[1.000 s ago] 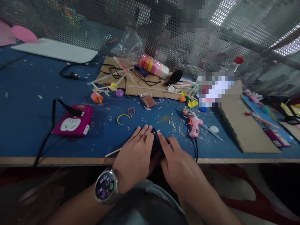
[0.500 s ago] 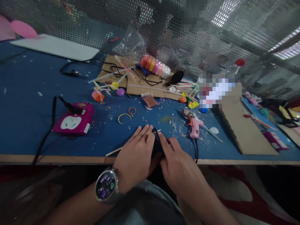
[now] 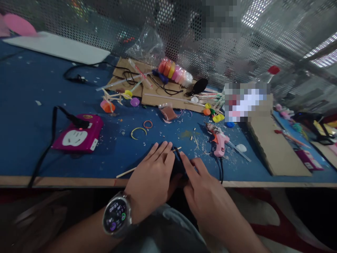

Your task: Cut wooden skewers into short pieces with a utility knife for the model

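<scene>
My left hand (image 3: 151, 177), a round watch on its wrist, presses a thin wooden stick (image 3: 125, 173) down at the front of the blue table. The stick shows on both sides of the hand; its far tip pokes out past the fingertips. Between my hands is a dark, narrow thing (image 3: 177, 160), partly hidden, its kind unclear. My right hand (image 3: 204, 188) has its index finger stretched along this dark thing and its other fingers curled. A pink hot glue gun (image 3: 219, 142) lies to the right with a clear glue stick in its back.
A magenta power strip (image 3: 81, 137) with a black plug stands on the left. Cardboard (image 3: 158, 100) at the back carries cables and a row of coloured clay tubs (image 3: 175, 72). More cardboard (image 3: 276, 144) lies right. Yellow (image 3: 138, 133) and orange rings and white scraps lie mid-table.
My view has shifted slightly. Both hands stay at the stick; my right hand has moved a little to the right relative to the left one, its thumb farther from the left hand.
</scene>
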A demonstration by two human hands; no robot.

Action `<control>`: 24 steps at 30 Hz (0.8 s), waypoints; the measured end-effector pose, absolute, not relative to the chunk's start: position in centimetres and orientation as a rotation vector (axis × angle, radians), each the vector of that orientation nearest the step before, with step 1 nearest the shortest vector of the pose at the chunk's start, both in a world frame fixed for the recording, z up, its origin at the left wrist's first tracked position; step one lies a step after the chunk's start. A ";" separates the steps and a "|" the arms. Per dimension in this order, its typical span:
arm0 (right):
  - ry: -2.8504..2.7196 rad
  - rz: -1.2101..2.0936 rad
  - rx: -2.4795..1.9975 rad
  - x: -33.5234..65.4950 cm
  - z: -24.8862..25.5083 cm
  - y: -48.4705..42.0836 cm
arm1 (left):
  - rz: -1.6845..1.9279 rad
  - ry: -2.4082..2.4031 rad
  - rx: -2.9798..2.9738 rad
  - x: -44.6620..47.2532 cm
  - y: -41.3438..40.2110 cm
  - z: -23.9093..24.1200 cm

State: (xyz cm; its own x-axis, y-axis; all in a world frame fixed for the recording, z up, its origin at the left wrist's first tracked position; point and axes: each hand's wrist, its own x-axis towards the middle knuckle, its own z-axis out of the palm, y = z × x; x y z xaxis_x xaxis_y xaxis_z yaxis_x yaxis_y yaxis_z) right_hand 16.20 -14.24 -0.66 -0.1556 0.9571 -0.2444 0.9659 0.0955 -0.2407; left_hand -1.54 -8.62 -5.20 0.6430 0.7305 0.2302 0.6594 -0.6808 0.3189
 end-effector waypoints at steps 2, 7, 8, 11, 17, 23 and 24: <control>2.298 -0.548 2.028 16.3 -0.7 -14.3 | 0.487 1.141 2.651 -1.6 -8.7 -5.1; 2.313 -0.549 2.027 16.2 -0.7 -13.9 | 0.493 1.135 2.665 -1.6 -8.7 -5.1; 2.320 -0.551 2.019 16.3 -0.7 -14.0 | 0.506 1.135 2.675 -1.6 -8.8 -5.2; 2.320 -0.535 2.001 16.6 -0.7 -14.1 | 0.529 1.137 2.699 -1.7 -8.8 -5.3; 2.336 -0.506 1.989 16.6 -0.9 -13.9 | 0.555 1.140 2.710 -1.7 -8.8 -5.3; 2.278 -0.499 1.964 16.6 -0.5 -14.1 | 0.530 1.131 2.721 -1.8 -8.7 -5.2; 2.273 -0.499 1.969 16.5 -0.5 -14.0 | 0.541 1.132 2.723 -1.8 -8.7 -5.2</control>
